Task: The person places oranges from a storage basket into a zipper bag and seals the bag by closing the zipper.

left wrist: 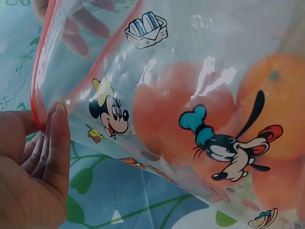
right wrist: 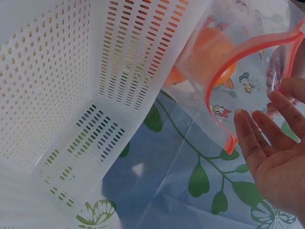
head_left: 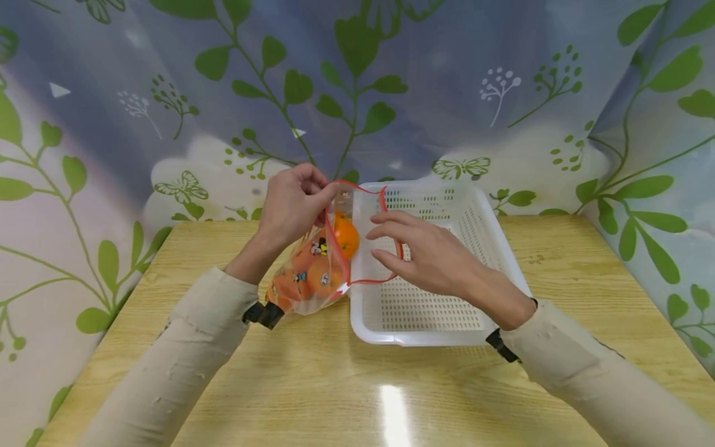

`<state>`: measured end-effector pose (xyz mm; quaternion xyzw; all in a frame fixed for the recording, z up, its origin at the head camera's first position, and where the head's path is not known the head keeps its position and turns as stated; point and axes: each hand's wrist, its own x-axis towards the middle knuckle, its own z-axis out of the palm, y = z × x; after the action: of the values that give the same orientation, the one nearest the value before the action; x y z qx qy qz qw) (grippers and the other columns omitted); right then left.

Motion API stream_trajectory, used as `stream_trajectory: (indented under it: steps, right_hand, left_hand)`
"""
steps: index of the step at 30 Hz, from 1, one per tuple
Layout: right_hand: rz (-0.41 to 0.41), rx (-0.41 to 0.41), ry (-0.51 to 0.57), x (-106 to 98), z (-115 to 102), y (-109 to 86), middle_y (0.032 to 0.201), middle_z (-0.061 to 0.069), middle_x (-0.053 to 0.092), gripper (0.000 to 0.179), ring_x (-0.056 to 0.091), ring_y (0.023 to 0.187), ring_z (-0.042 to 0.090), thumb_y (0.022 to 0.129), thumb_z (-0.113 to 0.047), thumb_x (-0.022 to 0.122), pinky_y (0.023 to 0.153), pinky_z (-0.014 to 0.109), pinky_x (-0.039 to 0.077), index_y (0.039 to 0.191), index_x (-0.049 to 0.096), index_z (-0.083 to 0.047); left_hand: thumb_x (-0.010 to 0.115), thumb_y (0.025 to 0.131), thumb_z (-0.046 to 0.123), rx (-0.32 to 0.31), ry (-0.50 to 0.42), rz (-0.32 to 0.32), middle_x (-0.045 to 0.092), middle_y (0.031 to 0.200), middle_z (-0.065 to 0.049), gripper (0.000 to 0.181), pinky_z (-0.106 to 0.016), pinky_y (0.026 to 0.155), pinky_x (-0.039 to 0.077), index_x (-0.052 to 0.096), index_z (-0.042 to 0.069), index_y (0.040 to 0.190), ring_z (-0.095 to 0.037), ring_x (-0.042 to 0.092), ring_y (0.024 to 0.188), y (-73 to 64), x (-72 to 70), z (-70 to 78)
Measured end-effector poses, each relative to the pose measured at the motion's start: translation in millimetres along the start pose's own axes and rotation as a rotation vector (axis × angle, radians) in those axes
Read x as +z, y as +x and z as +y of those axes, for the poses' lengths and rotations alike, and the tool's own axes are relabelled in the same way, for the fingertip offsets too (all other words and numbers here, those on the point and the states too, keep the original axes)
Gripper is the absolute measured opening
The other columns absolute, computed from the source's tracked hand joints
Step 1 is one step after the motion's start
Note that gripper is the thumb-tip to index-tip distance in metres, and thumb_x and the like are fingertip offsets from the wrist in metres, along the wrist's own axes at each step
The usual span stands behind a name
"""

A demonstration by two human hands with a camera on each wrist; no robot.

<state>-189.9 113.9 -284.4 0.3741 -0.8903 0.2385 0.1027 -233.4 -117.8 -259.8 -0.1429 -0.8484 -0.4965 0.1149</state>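
Note:
My left hand [head_left: 290, 202] pinches the red zip edge of a clear plastic zip bag [left wrist: 176, 43] printed with cartoon characters. Several oranges [head_left: 346, 236] lie inside the bag, which hangs tilted beside the basket; its mouth gapes toward the right. In the left wrist view, thumb and fingers meet on the bag's edge. My right hand [head_left: 430, 251] hovers above the white basket, at the bag's mouth, fingers spread and slightly bent with nothing held. Near its fingertips in the right wrist view is the red zip rim [right wrist: 230, 143]; whether they touch it I cannot tell.
The white perforated plastic basket [head_left: 436, 339] stands on the wooden table [head_left: 313, 385], right of the bag. No fruit shows in its visible part. A leaf-patterned cloth [head_left: 447, 81] hangs behind the table and along both sides.

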Motion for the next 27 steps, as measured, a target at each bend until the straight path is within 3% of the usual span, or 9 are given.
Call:
stream_trajectory:
  steps: [5, 11, 18, 27]
  right_hand:
    - [0.011, -0.005, 0.000, -4, -3, -3.1, 0.135, -0.001, 0.053, 0.026, 0.056, 0.112, 0.017, 0.095, -0.031, 0.060, 0.082, 0.038, 0.051, 0.115, 0.067, -0.015]
    - [0.037, -0.034, 0.007, -6, -7, -6.8, 0.130, -0.001, 0.056, 0.024, 0.054, 0.116, 0.018, 0.094, -0.029, 0.062, 0.084, 0.038, 0.051, 0.112, 0.069, -0.014]
    - [0.070, -0.075, 0.057, -5, -13, -11.3, 0.114, -0.006, 0.060, 0.019, 0.059, 0.085, 0.008, 0.093, -0.025, 0.064, 0.072, 0.027, 0.050, 0.108, 0.068, -0.016]
    - [0.064, -0.087, 0.076, -1, -28, -18.0, 0.091, -0.012, 0.060, 0.016, 0.053, 0.072, 0.003, 0.092, -0.023, 0.066, 0.058, 0.021, 0.045, 0.107, 0.068, -0.018]
  left_hand:
    - [0.066, 0.091, 0.020, 0.001, -0.013, -0.001, 0.063, 0.062, -0.010, 0.018, -0.041, 0.051, 0.056, 0.060, 0.005, 0.085, -0.025, 0.061, 0.047, 0.6, 0.2, -0.2]
    - [0.066, 0.091, 0.021, 0.009, -0.016, -0.002, 0.063, 0.062, -0.010, 0.019, -0.041, 0.051, 0.056, 0.059, 0.005, 0.085, -0.026, 0.061, 0.047, 1.0, -0.3, -0.3]
    - [0.066, 0.091, 0.022, 0.013, 0.003, -0.001, 0.063, 0.062, -0.009, 0.019, -0.040, 0.051, 0.056, 0.060, 0.005, 0.085, -0.025, 0.061, 0.048, 2.1, -1.0, -0.5]
    - [0.062, 0.092, 0.017, 0.012, 0.011, -0.003, 0.063, 0.062, -0.011, 0.015, -0.038, 0.051, 0.056, 0.059, 0.003, 0.086, -0.028, 0.062, 0.049, 5.7, -4.5, 0.6]
